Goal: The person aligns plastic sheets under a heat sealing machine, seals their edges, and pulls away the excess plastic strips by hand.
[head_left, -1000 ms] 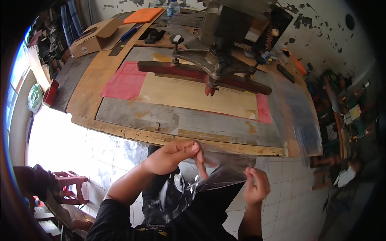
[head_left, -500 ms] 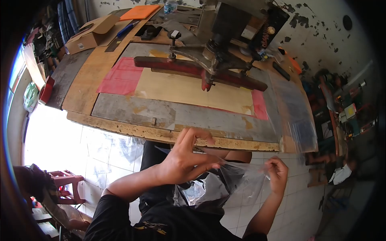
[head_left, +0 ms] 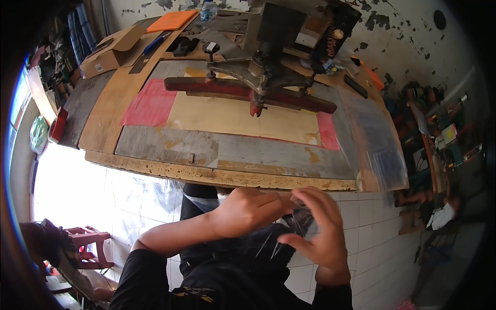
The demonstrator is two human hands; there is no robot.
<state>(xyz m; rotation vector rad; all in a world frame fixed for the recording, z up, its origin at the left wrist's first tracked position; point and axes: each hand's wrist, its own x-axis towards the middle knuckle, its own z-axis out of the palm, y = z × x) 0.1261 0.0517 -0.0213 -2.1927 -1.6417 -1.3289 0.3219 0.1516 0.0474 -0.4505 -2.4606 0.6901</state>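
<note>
Clear plastic film (head_left: pixel 274 242) hangs over the lap, just beyond the table's front edge. My left hand (head_left: pixel 250 211) is closed on this film, its fingers pressed together. Close on its right, my right hand (head_left: pixel 323 230) has thumb and fingers spread apart beside the film. The fingertips of both hands come near each other, and whether they touch is unclear. Above the table hangs a machine with a dark red bar (head_left: pixel 248 96), over a pale yellow sheet (head_left: pixel 243 121) with pink pieces (head_left: pixel 150 102) at its ends.
The worn wooden table edge (head_left: pixel 227 175) runs in front of the hands. A cardboard box (head_left: pixel 111 51), an orange folder (head_left: pixel 172 21) and a bottle (head_left: pixel 208 11) stand at the back left. Clear sheets (head_left: pixel 380 150) lie at the right. A red stool (head_left: pixel 90 243) is at lower left.
My right hand has moved left to my left hand and its fingers have spread. The film, stretched between the hands before, is now bunched lower and closer together.
</note>
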